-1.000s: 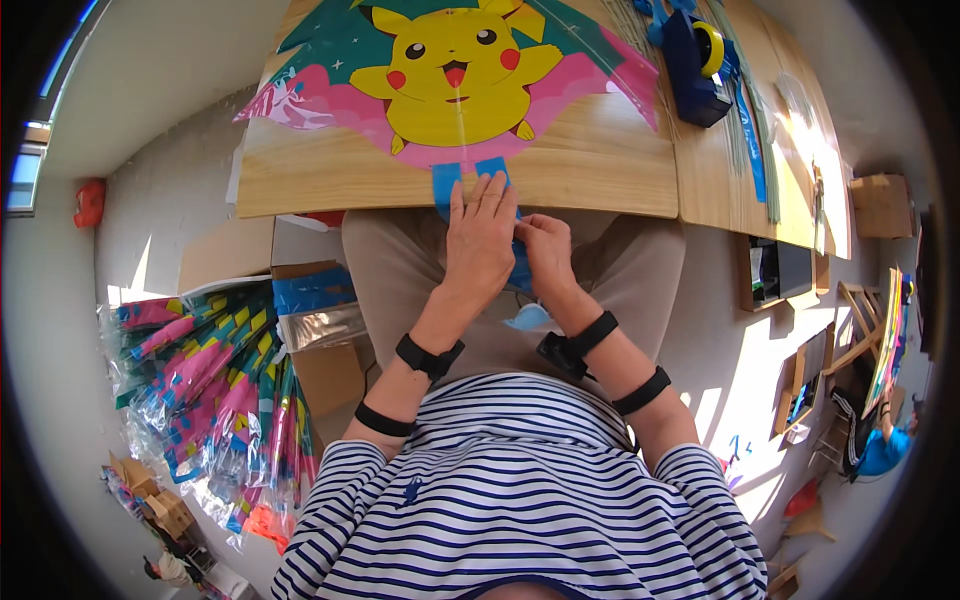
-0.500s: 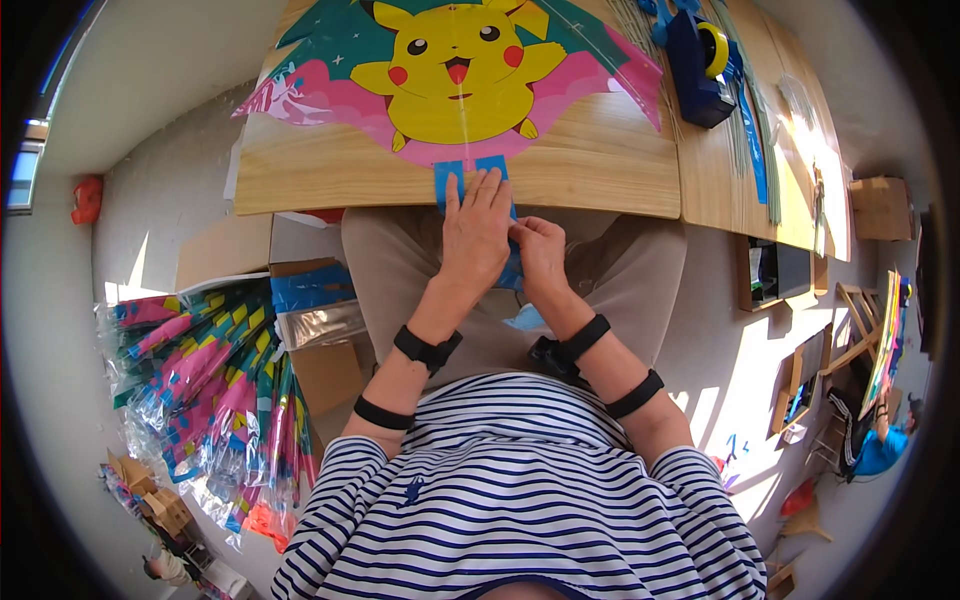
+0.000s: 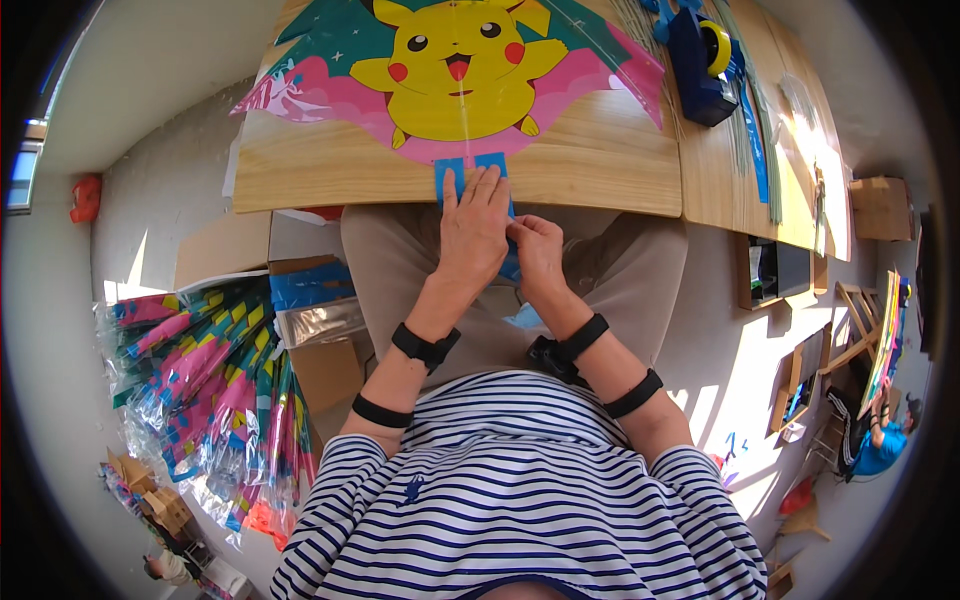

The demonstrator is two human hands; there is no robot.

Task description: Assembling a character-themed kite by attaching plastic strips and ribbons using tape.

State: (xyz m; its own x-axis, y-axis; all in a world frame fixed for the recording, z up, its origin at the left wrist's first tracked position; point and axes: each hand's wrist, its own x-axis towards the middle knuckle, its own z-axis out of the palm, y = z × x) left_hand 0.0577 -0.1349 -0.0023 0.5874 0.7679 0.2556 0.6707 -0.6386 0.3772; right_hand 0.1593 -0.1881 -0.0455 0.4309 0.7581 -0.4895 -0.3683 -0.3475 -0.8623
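A kite [image 3: 330, 100] of thin film, printed with a yellow cartoon animal on green and pink, lies flat on the wooden table. From its lower tip, blue plastic strips [image 3: 492, 160] run down over the table's near edge. My left hand [image 3: 474, 225] rests flat on these strips, its fingers stretched out and pointing away from me. Just right of it and slightly lower, my right hand [image 3: 540, 252] pinches a blue strip at its side. More blue film hangs below the edge between my hands, partly hidden by them.
On the right part of the table [image 3: 600, 185] are a dark blue tape dispenser [image 3: 697, 75] and thin rods. Bundled kites [image 3: 215, 385] in clear film lie at lower left beside a cardboard box [image 3: 225, 245]. Another person [image 3: 880, 440] sits at far right.
Hardly anything differs. My hands stay at the table edge on the blue strips, and the view has shifted very slightly.
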